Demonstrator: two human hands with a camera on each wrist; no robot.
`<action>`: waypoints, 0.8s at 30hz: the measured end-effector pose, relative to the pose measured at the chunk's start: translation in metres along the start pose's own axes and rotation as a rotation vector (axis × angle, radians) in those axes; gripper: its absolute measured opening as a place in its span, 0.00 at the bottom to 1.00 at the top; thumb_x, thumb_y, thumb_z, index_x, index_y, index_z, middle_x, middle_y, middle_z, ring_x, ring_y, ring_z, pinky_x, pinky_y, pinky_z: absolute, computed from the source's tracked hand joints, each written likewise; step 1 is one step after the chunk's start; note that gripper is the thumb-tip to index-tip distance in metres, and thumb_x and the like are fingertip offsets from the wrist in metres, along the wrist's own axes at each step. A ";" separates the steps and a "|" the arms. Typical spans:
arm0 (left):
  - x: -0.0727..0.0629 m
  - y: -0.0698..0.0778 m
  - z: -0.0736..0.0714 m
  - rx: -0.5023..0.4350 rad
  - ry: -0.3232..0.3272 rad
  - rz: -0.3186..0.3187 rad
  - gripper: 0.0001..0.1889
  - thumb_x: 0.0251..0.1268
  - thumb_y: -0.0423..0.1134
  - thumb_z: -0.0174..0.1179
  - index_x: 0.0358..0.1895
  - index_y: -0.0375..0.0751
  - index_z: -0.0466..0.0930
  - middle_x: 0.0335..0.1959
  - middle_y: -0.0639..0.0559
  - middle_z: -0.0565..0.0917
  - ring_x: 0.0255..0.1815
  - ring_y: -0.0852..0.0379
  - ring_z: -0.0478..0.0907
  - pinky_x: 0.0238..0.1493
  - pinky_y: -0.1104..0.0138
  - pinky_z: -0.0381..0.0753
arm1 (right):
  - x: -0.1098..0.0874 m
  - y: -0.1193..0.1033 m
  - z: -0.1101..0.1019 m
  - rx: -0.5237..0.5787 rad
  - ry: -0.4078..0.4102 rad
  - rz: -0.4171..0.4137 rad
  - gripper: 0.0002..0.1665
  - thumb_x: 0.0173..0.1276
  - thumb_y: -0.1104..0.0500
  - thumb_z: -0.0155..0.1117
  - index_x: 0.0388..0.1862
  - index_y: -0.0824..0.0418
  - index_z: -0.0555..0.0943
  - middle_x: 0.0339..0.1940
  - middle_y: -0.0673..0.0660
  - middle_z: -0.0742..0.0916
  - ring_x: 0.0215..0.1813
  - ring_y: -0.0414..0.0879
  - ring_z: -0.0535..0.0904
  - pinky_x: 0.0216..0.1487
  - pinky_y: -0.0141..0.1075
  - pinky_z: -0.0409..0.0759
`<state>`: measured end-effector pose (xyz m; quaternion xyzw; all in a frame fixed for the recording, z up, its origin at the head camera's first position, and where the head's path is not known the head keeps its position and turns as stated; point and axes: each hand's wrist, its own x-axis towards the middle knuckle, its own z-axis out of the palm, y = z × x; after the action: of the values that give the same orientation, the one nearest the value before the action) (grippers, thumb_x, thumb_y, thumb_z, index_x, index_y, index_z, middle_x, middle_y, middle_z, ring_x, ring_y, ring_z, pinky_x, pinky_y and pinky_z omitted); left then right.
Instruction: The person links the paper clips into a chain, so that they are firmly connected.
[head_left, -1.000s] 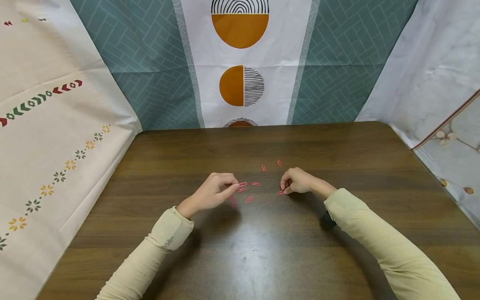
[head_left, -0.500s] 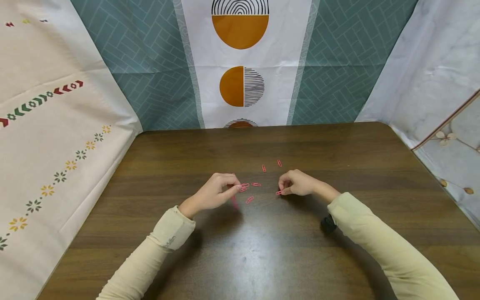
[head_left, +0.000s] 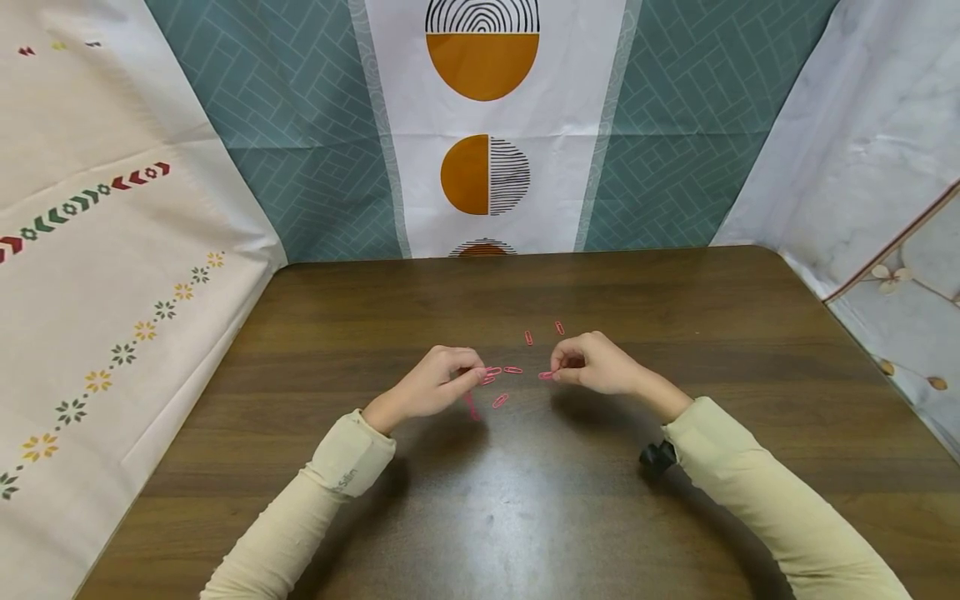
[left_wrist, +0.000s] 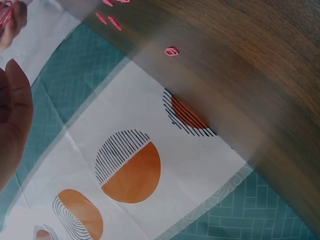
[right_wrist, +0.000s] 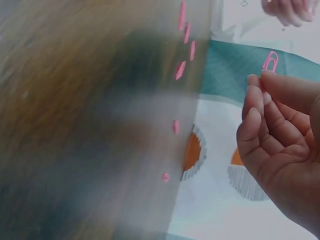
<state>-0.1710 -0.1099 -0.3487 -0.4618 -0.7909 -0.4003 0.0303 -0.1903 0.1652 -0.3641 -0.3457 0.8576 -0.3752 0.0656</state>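
In the head view my left hand (head_left: 438,379) pinches a pink paper clip (head_left: 492,371) between thumb and fingers. More pink paper clips (head_left: 471,407) hang below that hand; how they join is hidden behind the fingers. To the right, my right hand (head_left: 603,365) pinches a single pink paper clip (head_left: 546,375) just above the table, its free end toward the left hand. The right wrist view shows this clip (right_wrist: 270,61) upright between thumb and index fingertip. A short gap separates the two hands.
Loose pink clips lie on the brown wooden table (head_left: 480,517): one between the hands (head_left: 513,370), one nearer me (head_left: 500,401), and two farther back, a left clip (head_left: 528,337) and a right clip (head_left: 559,327). Patterned cloths (head_left: 300,150) hang behind the table.
My right hand has lifted its paper clip slightly off the table and moved it left. The left hand has shifted a little to the right, still holding its clips.
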 end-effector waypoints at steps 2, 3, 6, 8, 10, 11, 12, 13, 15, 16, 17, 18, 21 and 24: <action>0.000 0.000 0.000 -0.008 -0.002 -0.009 0.10 0.63 0.27 0.52 0.23 0.40 0.74 0.19 0.55 0.70 0.21 0.64 0.63 0.25 0.70 0.65 | 0.000 -0.005 -0.001 0.006 0.023 0.009 0.06 0.57 0.67 0.64 0.26 0.58 0.78 0.21 0.50 0.81 0.23 0.39 0.70 0.26 0.31 0.69; 0.000 0.000 0.000 -0.010 -0.003 -0.013 0.11 0.63 0.27 0.51 0.23 0.40 0.74 0.18 0.56 0.70 0.20 0.64 0.63 0.25 0.70 0.65 | -0.001 -0.006 -0.001 0.007 0.034 0.012 0.05 0.58 0.67 0.64 0.26 0.58 0.79 0.22 0.51 0.81 0.23 0.39 0.70 0.26 0.31 0.69; 0.001 -0.005 0.002 -0.015 -0.005 -0.004 0.11 0.64 0.29 0.51 0.23 0.42 0.75 0.18 0.59 0.70 0.20 0.65 0.65 0.25 0.70 0.67 | -0.001 -0.011 -0.001 0.005 0.070 0.010 0.05 0.58 0.67 0.65 0.26 0.59 0.79 0.22 0.51 0.81 0.22 0.39 0.68 0.24 0.31 0.67; 0.001 -0.005 0.002 -0.017 -0.006 -0.003 0.11 0.64 0.30 0.51 0.24 0.42 0.75 0.18 0.59 0.70 0.20 0.65 0.65 0.25 0.71 0.67 | 0.000 -0.015 0.000 0.008 0.097 -0.001 0.05 0.57 0.67 0.65 0.26 0.59 0.79 0.22 0.49 0.81 0.22 0.39 0.68 0.24 0.31 0.67; 0.002 -0.005 0.003 -0.019 -0.006 -0.003 0.11 0.64 0.29 0.51 0.24 0.42 0.75 0.19 0.59 0.70 0.21 0.65 0.65 0.25 0.71 0.67 | 0.000 -0.019 0.000 0.012 0.125 -0.017 0.05 0.56 0.67 0.66 0.26 0.59 0.79 0.21 0.47 0.80 0.22 0.39 0.68 0.24 0.30 0.67; 0.003 -0.005 0.003 -0.019 -0.006 -0.004 0.11 0.64 0.29 0.51 0.24 0.42 0.75 0.19 0.59 0.70 0.21 0.65 0.64 0.25 0.70 0.66 | 0.001 -0.022 0.000 0.015 0.135 -0.023 0.05 0.55 0.67 0.66 0.26 0.60 0.79 0.21 0.47 0.80 0.22 0.39 0.69 0.25 0.30 0.68; 0.003 -0.005 0.003 -0.020 -0.006 -0.008 0.11 0.64 0.29 0.51 0.24 0.42 0.75 0.19 0.58 0.70 0.21 0.65 0.64 0.25 0.70 0.66 | 0.002 -0.023 0.001 0.021 0.143 -0.030 0.05 0.55 0.67 0.67 0.26 0.60 0.79 0.22 0.47 0.81 0.22 0.39 0.70 0.25 0.30 0.69; 0.003 -0.005 0.004 -0.023 -0.007 -0.014 0.11 0.64 0.29 0.51 0.24 0.42 0.75 0.19 0.58 0.70 0.21 0.65 0.63 0.25 0.71 0.66 | 0.002 -0.026 0.001 0.029 0.149 -0.035 0.05 0.55 0.67 0.67 0.26 0.61 0.80 0.22 0.47 0.81 0.23 0.40 0.70 0.26 0.30 0.70; 0.003 -0.004 0.004 -0.021 -0.007 -0.029 0.10 0.63 0.28 0.52 0.24 0.41 0.76 0.19 0.57 0.71 0.21 0.65 0.64 0.25 0.71 0.66 | 0.004 -0.029 0.002 0.045 0.159 -0.037 0.04 0.55 0.67 0.67 0.26 0.61 0.80 0.22 0.48 0.81 0.23 0.40 0.71 0.27 0.30 0.70; 0.004 -0.004 0.005 -0.022 -0.009 -0.037 0.10 0.63 0.27 0.52 0.24 0.40 0.76 0.19 0.56 0.71 0.21 0.64 0.64 0.25 0.71 0.66 | 0.004 -0.030 0.003 0.055 0.161 -0.037 0.04 0.54 0.68 0.67 0.26 0.61 0.80 0.23 0.49 0.82 0.24 0.40 0.71 0.27 0.30 0.71; 0.004 -0.003 0.005 -0.021 -0.010 -0.042 0.10 0.63 0.27 0.52 0.24 0.39 0.76 0.19 0.56 0.71 0.21 0.64 0.64 0.25 0.71 0.66 | 0.005 -0.032 0.003 0.061 0.161 -0.035 0.04 0.54 0.68 0.67 0.26 0.62 0.80 0.23 0.49 0.82 0.24 0.40 0.71 0.27 0.30 0.71; 0.004 -0.003 0.005 -0.019 -0.011 -0.046 0.10 0.62 0.26 0.52 0.24 0.38 0.76 0.19 0.55 0.71 0.20 0.64 0.64 0.25 0.71 0.66 | 0.006 -0.033 0.004 0.066 0.163 -0.036 0.05 0.54 0.69 0.67 0.26 0.63 0.80 0.23 0.50 0.82 0.23 0.40 0.71 0.27 0.30 0.71; 0.006 0.003 0.004 -0.021 -0.018 -0.048 0.09 0.61 0.24 0.52 0.24 0.35 0.76 0.18 0.52 0.71 0.20 0.64 0.64 0.25 0.71 0.65 | 0.008 -0.036 0.006 0.080 0.173 -0.043 0.05 0.53 0.71 0.67 0.26 0.64 0.79 0.23 0.51 0.82 0.23 0.41 0.71 0.26 0.30 0.71; 0.009 0.017 -0.001 -0.028 -0.027 -0.043 0.09 0.60 0.22 0.51 0.23 0.34 0.75 0.18 0.51 0.71 0.20 0.63 0.63 0.25 0.72 0.64 | 0.010 -0.038 0.008 0.095 0.180 -0.048 0.06 0.53 0.71 0.67 0.25 0.64 0.79 0.23 0.51 0.82 0.23 0.41 0.71 0.26 0.30 0.71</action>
<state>-0.1638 -0.0999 -0.3343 -0.4506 -0.7953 -0.4055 0.0046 -0.1735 0.1356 -0.3422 -0.3275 0.8328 -0.4464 -0.0045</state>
